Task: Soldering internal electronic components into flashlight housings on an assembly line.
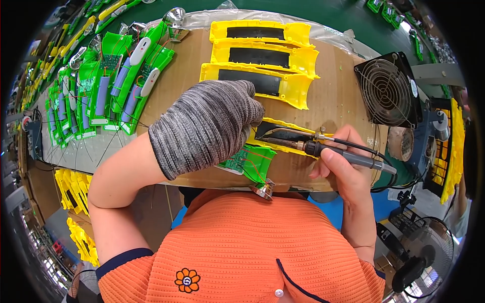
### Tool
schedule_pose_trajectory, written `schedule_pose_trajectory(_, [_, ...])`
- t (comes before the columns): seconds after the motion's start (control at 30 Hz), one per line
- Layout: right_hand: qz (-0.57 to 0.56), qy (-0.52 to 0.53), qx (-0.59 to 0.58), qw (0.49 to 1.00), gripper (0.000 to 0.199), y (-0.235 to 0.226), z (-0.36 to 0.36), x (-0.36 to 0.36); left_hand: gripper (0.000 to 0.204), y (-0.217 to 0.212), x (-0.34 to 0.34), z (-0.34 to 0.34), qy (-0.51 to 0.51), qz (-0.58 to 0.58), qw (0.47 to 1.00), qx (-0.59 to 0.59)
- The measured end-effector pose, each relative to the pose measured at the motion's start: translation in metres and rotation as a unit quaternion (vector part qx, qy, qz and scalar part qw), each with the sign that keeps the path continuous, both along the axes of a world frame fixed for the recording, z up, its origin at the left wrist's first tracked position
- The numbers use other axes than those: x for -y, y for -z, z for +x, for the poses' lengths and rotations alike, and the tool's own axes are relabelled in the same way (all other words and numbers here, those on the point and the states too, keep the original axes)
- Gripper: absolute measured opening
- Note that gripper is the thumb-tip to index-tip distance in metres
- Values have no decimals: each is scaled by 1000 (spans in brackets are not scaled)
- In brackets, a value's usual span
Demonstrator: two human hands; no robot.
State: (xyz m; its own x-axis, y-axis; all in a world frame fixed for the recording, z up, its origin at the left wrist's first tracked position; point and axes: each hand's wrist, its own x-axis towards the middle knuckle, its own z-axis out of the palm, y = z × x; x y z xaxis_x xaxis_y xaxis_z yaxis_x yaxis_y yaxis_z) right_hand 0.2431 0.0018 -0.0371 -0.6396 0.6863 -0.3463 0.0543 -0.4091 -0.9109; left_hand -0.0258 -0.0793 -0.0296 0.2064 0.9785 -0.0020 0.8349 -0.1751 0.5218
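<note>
My right hand [346,164] is closed around a soldering iron [353,157] with a thin metal feed tube along it. Its tip points left over a yellow half-shell [293,149] with a dark panel inside. My left hand [207,126], in a grey striped knit glove, is curled over the left end of that shell. Its fingertips are pressed together, and what they pinch is hidden. Below the shell lies a green half-shell [261,164] with a circuit board and red wires, partly under the glove. A silver lamp reflector [263,190] hangs from it at the table's near edge.
Three yellow half-shells [298,88] with black panels lie in a row beyond my hands. Green lamp assemblies [108,76] with batteries and wires crowd the left. A black fan [388,90] stands at the right, near a round tin [400,143]. Cardboard [187,60] covers the worktop.
</note>
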Motion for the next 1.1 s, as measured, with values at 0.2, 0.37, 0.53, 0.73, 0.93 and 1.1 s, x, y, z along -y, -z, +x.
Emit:
schedule_pose_trajectory(0.2, [-7, 24, -62, 998, 17, 4, 6, 0, 12, -2, -1, -1, 14, 1, 1000, -3])
schedule_pose_trajectory(0.37, [-5, 48, -94, 994, 17, 7, 13, 0, 12, -2, 0, 0, 17, 9, 1000, -12])
schedule_pose_trajectory(0.53, [39, 60, -98, 993, 17, 6, 23, 2, 10, -5, 3, 3, 21, 14, 997, -70])
schedule_pose_trajectory(0.73, [58, 85, -117, 988, 16, 8, 26, 7, 10, -15, 8, 7, 19, 48, 990, -129])
schedule_pose_trajectory(0.93, [56, 112, -109, 986, 16, 8, 29, 17, 14, -28, 16, 15, 59, 68, 996, -23])
schedule_pose_trajectory(1.1, [9, 146, -140, 979, 13, 7, 20, 27, 12, -19, 26, 20, 54, 45, 997, -27])
